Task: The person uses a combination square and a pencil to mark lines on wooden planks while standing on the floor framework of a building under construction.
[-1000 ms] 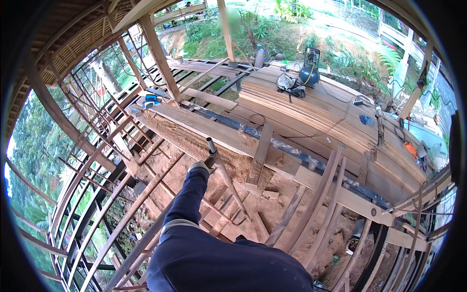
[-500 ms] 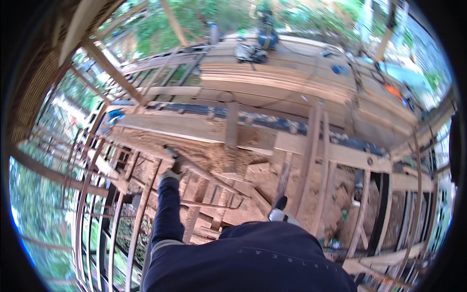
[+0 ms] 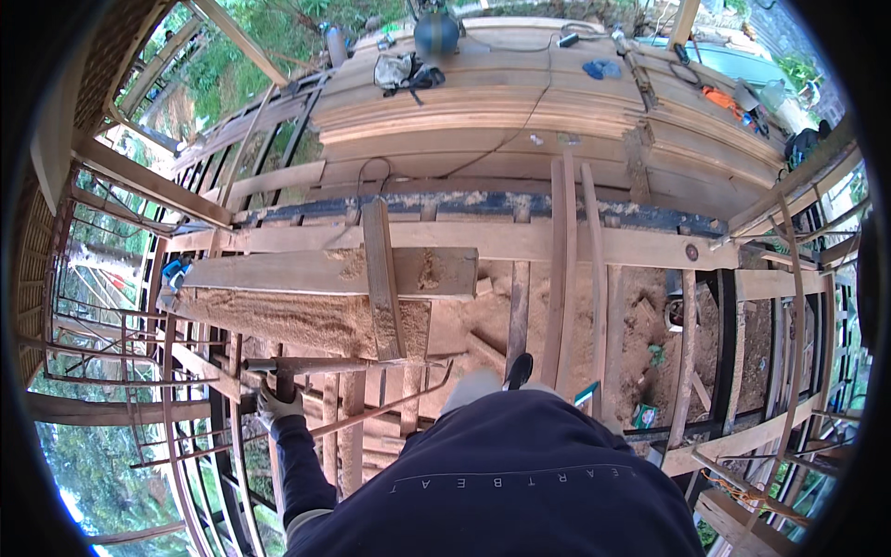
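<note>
My left hand [image 3: 278,407], in a pale glove with a dark blue sleeve, reaches out at the lower left. Its fingers are closed around a short, dark brown wooden piece [image 3: 285,382]. A narrow wooden strip [image 3: 325,365] lies crosswise just beyond it; whether the two are joined I cannot tell. Past the strip is a long board [image 3: 269,318] heaped with sawdust. A short plank [image 3: 379,278] lies across it and across a second, smoother board [image 3: 288,272]. My right hand does not show; my torso covers the lower middle.
A wide stack of planks [image 3: 464,116] fills the far side, with a crumpled bag [image 3: 406,72] and a blue cloth [image 3: 601,69] on it. Open joists [image 3: 685,371] have gaps between them on the right. Two upright-looking timbers [image 3: 562,269] cross the middle. A dark shoe [image 3: 521,369] shows beside my torso.
My left hand has moved left and closer to my body with the wooden piece. The whole view has shifted and become sharper.
</note>
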A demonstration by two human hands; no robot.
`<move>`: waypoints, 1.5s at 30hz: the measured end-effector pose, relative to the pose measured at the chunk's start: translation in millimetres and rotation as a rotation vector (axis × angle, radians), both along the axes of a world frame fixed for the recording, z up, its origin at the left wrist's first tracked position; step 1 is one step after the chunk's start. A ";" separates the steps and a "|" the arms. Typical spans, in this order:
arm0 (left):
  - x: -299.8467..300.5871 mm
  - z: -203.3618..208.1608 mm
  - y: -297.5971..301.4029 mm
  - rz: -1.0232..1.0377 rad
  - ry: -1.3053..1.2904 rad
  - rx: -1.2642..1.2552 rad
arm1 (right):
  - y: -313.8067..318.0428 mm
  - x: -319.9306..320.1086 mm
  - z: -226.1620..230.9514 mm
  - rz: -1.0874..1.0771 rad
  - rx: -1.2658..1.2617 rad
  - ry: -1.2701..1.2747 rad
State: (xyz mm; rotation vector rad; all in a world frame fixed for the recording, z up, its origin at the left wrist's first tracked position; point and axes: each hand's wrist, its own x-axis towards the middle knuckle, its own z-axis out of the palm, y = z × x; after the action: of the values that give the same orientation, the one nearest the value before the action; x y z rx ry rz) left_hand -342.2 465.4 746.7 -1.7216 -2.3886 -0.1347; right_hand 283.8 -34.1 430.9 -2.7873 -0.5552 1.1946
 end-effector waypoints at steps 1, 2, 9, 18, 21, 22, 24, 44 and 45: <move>11.1 -2.6 -0.4 -0.039 0.106 0.057 | 10.0 11.4 10.8 -0.011 0.016 -0.011; 15.3 -5.8 -5.8 -0.099 0.203 0.199 | 23.7 21.9 22.2 -0.017 0.040 -0.016; 220.2 -30.8 -19.4 -0.469 -0.211 0.182 | 108.8 88.3 111.6 -0.611 0.365 0.224; 376.1 -173.2 103.4 -0.820 -0.384 -0.423 | 216.6 175.6 113.7 -0.599 0.418 0.189; 408.8 -194.5 141.8 -0.759 -0.305 -0.515 | 229.0 182.5 136.2 -0.474 0.332 0.094; 407.5 -199.3 162.4 -0.735 -0.277 -0.520 | 255.6 179.4 155.4 -0.440 0.245 0.111; 401.5 -212.5 188.7 -0.782 -0.202 -0.488 | 291.5 189.0 188.6 -0.372 0.128 0.099; 418.5 -274.1 254.7 -0.685 -0.426 -0.884 | 428.3 321.9 38.4 0.162 -0.026 0.037; 398.9 -306.8 251.8 -0.622 -0.362 -0.766 | 472.9 342.0 52.4 0.213 0.019 0.007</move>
State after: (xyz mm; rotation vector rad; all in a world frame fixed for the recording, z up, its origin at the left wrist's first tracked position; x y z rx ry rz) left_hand 56.7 717.2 439.8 -2.9784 -2.1612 0.4897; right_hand 625.8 438.8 483.3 -2.7626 -0.8770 1.2259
